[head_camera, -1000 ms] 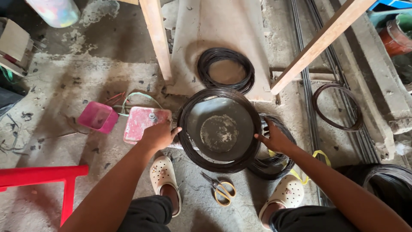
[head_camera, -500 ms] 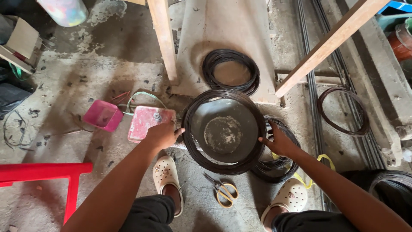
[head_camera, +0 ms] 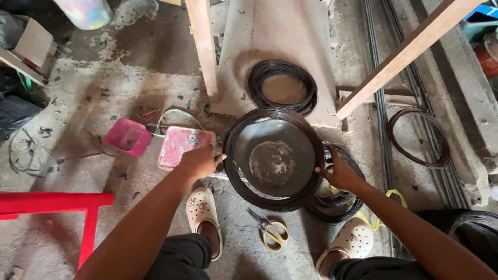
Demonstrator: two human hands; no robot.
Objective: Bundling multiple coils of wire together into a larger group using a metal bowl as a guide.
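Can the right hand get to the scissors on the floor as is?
Probably yes. The scissors lie bare on the concrete between the feet, nothing over them. But the right hand is on the wire coil and would have to let go.

wire coil [head_camera: 274, 158] around pan [head_camera: 272, 161] | box [head_camera: 184, 146] left | scissors [head_camera: 271, 231] before | second coil [head_camera: 282, 85] behind

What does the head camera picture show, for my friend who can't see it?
A person's left hand and right hand grip the sides of a round pan wrapped in a black wire coil on a concrete floor, with scissors between their sandalled feet.
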